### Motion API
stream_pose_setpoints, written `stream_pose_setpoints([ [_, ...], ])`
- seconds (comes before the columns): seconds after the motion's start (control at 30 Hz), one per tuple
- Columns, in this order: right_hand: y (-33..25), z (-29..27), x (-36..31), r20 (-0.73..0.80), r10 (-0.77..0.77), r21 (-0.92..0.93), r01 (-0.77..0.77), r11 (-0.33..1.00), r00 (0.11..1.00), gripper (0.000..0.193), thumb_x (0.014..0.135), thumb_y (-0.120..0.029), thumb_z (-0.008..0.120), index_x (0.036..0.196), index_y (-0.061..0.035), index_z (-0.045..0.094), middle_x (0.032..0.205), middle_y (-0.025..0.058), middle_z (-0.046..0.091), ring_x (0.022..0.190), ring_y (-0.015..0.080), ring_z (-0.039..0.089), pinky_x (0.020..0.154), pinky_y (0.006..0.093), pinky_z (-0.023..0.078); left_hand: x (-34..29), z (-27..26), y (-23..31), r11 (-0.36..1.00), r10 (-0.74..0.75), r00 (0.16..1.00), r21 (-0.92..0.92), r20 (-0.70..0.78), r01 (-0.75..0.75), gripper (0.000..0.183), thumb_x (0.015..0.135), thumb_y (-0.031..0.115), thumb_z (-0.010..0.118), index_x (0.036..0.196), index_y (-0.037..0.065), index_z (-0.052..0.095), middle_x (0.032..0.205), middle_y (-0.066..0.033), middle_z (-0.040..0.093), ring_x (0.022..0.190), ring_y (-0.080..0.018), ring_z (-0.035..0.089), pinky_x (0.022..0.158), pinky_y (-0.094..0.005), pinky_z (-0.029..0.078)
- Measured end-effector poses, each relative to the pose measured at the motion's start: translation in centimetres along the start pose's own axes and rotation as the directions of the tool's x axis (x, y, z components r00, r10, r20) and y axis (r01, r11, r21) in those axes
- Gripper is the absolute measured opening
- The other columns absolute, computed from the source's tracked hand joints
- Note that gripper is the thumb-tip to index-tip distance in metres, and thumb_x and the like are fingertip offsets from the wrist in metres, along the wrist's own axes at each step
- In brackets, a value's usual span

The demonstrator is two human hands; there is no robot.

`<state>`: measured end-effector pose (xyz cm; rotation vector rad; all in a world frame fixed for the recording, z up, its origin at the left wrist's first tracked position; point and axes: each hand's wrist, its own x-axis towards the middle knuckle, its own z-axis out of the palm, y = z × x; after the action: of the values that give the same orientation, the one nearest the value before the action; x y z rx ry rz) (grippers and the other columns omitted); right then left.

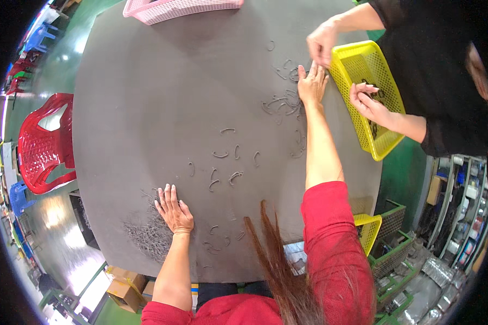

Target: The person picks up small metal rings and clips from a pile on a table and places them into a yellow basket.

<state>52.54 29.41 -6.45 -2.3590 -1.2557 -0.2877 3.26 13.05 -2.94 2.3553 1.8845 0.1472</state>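
My left hand lies flat with its fingers stretched at the near left of the table, holding nothing. It rests beside a pile of thin dark shreds. My right hand reaches far forward, fingers extended, over a loose cluster of dark curved strips; I see nothing gripped in it. More curved strips are scattered across the middle of the table. A co-worker's hand is close to my right fingertips, and their other hand hovers over a yellow perforated basket holding some dark pieces.
The grey table fills the centre. A pink basket stands at its far edge, and a red plastic chair at its left. A second yellow basket is near my right elbow. Cardboard boxes are low at the left.
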Motion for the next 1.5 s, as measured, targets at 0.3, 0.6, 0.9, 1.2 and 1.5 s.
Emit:
stream_pose_setpoints([
  [0.3, -6.3, 2.3, 3.6, 0.245, -0.359, 0.072, 0.353, 0.933, 0.901, 0.059, 0.092, -0.046, 0.039, 0.139, -0.0121, 0.031, 0.146, 0.0080, 0.026, 0.137, 0.0246, 0.019, 0.111, 0.0448, 0.014, 0.1, -0.1, -0.1, 0.999, 0.000, 0.999, -0.036, 0.035, 0.001, 0.056, 0.081, 0.016, 0.043, 0.136, 0.013, 0.033, 0.143, -0.0047, 0.031, 0.137, -0.0273, 0.019, 0.110, -0.0516, 0.010],
  [0.6, -13.1, -6.0, -8.4, 0.215, -0.751, 0.449, 0.619, 0.644, 0.625, 0.049, 0.088, -0.039, 0.051, 0.133, -0.0209, 0.042, 0.143, 0.0031, 0.033, 0.135, 0.0228, 0.024, 0.110, 0.0462, 0.017, -0.1, -0.1, -0.7, 0.999, -0.032, 0.999, -0.029, 0.014, 0.032, 0.058, 0.080, 0.016, 0.045, 0.136, 0.014, 0.033, 0.143, -0.0029, 0.031, 0.136, -0.0265, 0.020, 0.110, -0.0511, 0.010],
  [0.9, -11.4, -4.3, -13.5, 0.249, -0.547, 0.290, 0.477, 0.830, 0.799, 0.053, 0.088, -0.039, 0.051, 0.133, -0.0136, 0.041, 0.141, 0.0073, 0.036, 0.133, 0.0242, 0.028, 0.110, 0.0446, 0.018, -0.1, 0.2, -1.1, 0.998, -0.031, 1.000, -0.052, 0.001, 0.031, 0.056, 0.082, 0.018, 0.045, 0.136, 0.013, 0.031, 0.144, -0.0030, 0.029, 0.137, -0.0247, 0.019, 0.110, -0.0496, 0.011],
  [1.2, -6.7, -9.8, -15.9, 0.119, -0.182, 0.295, 0.140, 0.945, 0.976, 0.043, 0.088, -0.028, 0.053, 0.129, -0.0180, 0.047, 0.139, 0.0103, 0.039, 0.133, 0.0295, 0.029, 0.108, 0.0491, 0.018, -0.7, 0.1, -1.5, 0.998, -0.032, 0.998, -0.054, -0.045, 0.030, 0.057, 0.083, 0.019, 0.045, 0.137, 0.013, 0.028, 0.144, -0.0052, 0.028, 0.137, -0.0244, 0.018, 0.110, -0.0488, 0.010],
  [1.5, -19.0, -8.3, -29.5, 0.339, -0.508, 0.404, 0.365, 0.839, 0.791, 0.047, 0.094, -0.039, 0.042, 0.136, -0.0189, 0.037, 0.144, 0.0046, 0.031, 0.135, 0.0224, 0.025, 0.111, 0.0445, 0.014, -0.8, 1.7, -3.9, 0.926, -0.036, 0.998, -0.377, -0.053, 0.014, 0.044, 0.093, 0.024, 0.043, 0.135, 0.020, 0.035, 0.143, -0.0016, 0.031, 0.135, -0.0205, 0.022, 0.110, -0.0444, 0.016],
])
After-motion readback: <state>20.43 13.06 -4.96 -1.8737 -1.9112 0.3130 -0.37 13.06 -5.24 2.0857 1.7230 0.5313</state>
